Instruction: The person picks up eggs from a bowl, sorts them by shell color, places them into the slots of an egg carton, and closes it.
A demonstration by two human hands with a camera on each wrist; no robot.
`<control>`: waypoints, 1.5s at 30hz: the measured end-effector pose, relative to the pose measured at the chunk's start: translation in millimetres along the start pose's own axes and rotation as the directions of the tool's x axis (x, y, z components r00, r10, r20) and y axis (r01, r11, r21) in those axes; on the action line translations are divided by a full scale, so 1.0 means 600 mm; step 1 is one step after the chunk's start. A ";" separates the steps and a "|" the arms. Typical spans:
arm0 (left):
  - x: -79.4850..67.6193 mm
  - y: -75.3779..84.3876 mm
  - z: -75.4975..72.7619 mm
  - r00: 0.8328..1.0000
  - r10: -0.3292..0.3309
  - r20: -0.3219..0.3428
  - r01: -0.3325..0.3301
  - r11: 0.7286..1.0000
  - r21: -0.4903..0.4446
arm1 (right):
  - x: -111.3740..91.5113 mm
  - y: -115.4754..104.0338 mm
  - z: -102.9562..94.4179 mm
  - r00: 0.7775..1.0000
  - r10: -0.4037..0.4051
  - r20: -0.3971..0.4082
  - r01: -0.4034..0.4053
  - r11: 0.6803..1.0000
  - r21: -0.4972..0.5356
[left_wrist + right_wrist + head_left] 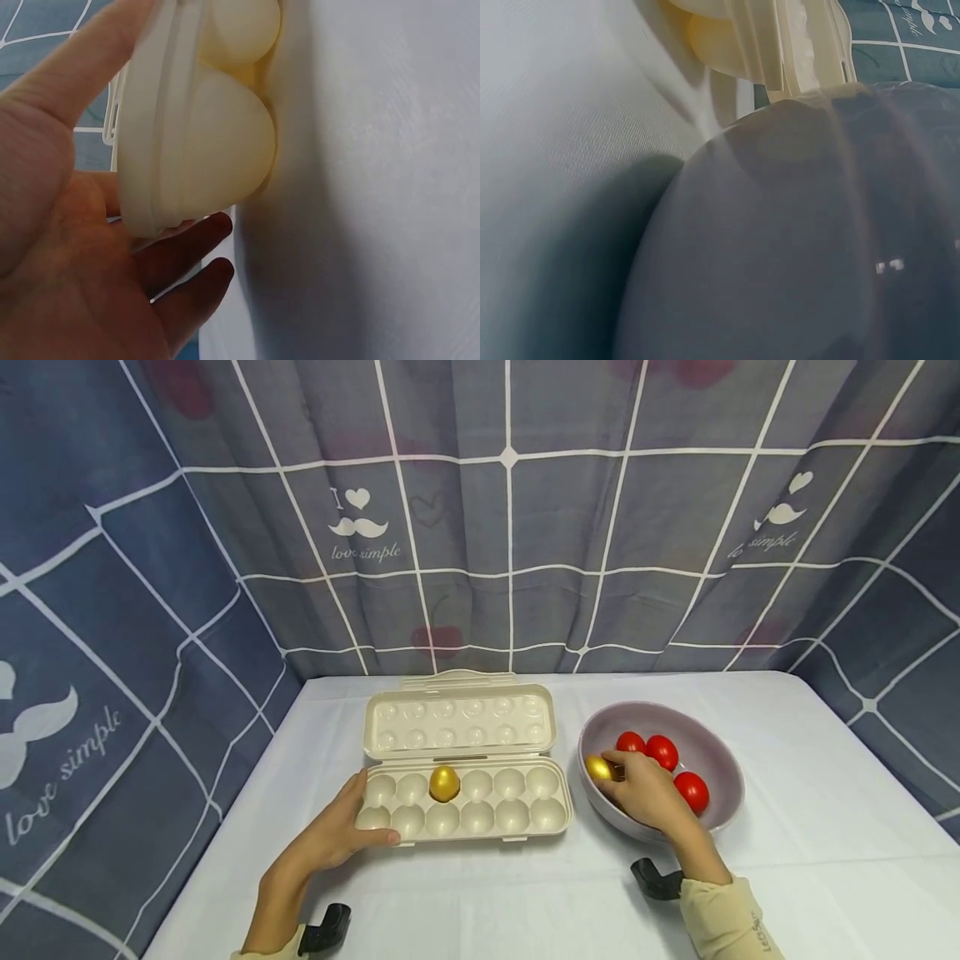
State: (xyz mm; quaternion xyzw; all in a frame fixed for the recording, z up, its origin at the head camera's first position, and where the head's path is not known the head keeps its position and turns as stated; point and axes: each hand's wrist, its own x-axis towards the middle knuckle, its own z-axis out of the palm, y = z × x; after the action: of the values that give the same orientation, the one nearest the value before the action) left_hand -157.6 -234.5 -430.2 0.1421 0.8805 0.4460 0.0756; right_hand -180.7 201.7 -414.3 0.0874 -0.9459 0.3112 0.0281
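An open cream egg carton (pixel 558 835) lies on the table, its lid (pixel 460 719) folded back. One golden egg (pixel 444 783) sits in its back row, third cup from the left. My left hand (pixel 337 831) grips the carton's left end, thumb along the front edge; the left wrist view shows fingers (pixel 184 259) curving around that end. Inside a mauve bowl (pixel 722 764), my right hand (pixel 648 789) pinches another golden egg (pixel 598 767) near the left wall. The palm hides part of that egg. Three red eggs (pixel 692 792) lie beside the hand.
A white cloth (pixel 495 902) covers the table. Grey checked curtains (pixel 555 527) hang behind it and on both sides. The bowl's outer wall (pixel 765 247) fills most of the right wrist view and hides the right hand there.
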 end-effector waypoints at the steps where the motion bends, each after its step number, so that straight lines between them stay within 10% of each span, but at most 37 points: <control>1: 0.000 0.000 0.000 1.000 0.006 0.002 -0.006 1.000 -0.003 | -0.001 0.000 0.000 1.000 0.003 0.004 -0.003 1.000 -0.006; 14: 0.003 0.005 -0.002 0.998 -0.066 0.014 0.065 0.998 0.021 | -0.002 -0.004 -0.001 1.000 0.005 -0.013 -0.005 1.000 -0.004; 45: 0.003 0.005 -0.006 0.990 -0.131 0.056 0.131 0.991 0.002 | -0.007 -0.029 -0.008 0.941 0.062 -0.333 0.005 0.980 0.197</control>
State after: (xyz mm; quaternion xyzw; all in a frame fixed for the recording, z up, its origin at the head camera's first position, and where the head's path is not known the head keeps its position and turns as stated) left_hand -159.6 -234.8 -425.6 0.0964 0.8851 0.4366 0.1293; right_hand -173.5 191.1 -400.6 0.0215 -0.8932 0.4130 0.1763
